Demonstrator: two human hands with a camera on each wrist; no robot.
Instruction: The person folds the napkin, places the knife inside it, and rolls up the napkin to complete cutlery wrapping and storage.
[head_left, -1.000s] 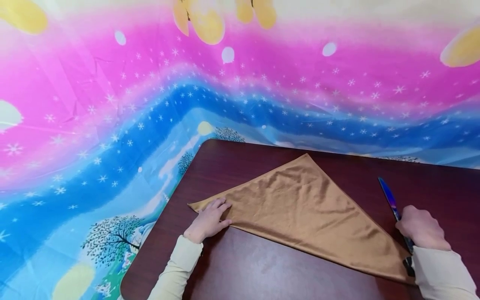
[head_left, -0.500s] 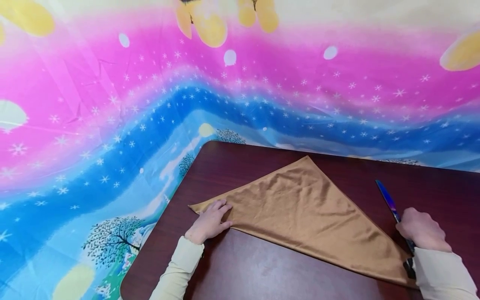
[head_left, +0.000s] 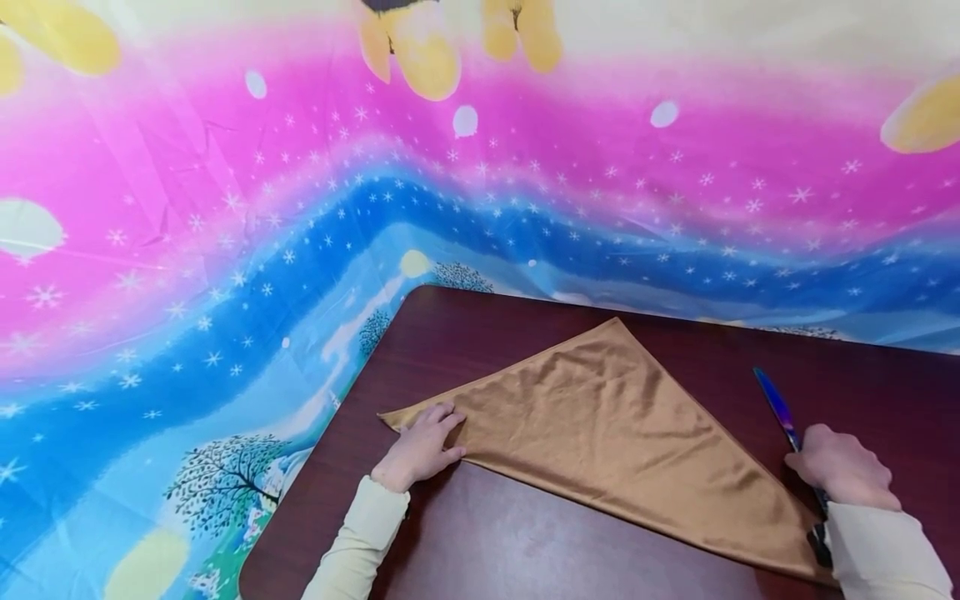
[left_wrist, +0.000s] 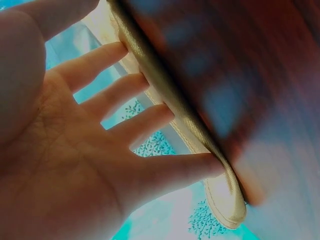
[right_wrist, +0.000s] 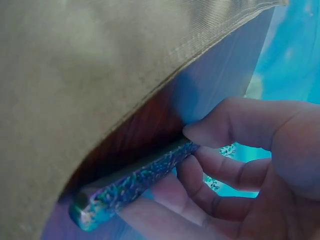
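Pinching the patterned handle of an iridescent knife [head_left: 778, 410] between thumb and fingers, the right hand [head_left: 846, 464] lies just beyond the right slanting side of a triangular brown cloth [head_left: 600, 433]; the blade points toward the far edge of the tabletop [head_left: 517, 533]. The left hand [head_left: 422, 443], fingers spread, rests on the cloth near its left corner, beside the tabletop's left edge. The cloth's apex lies close to the far edge. Compared with one second earlier, cloth and knife keep practically the same places; only the right thumb protrudes slightly farther leftward.
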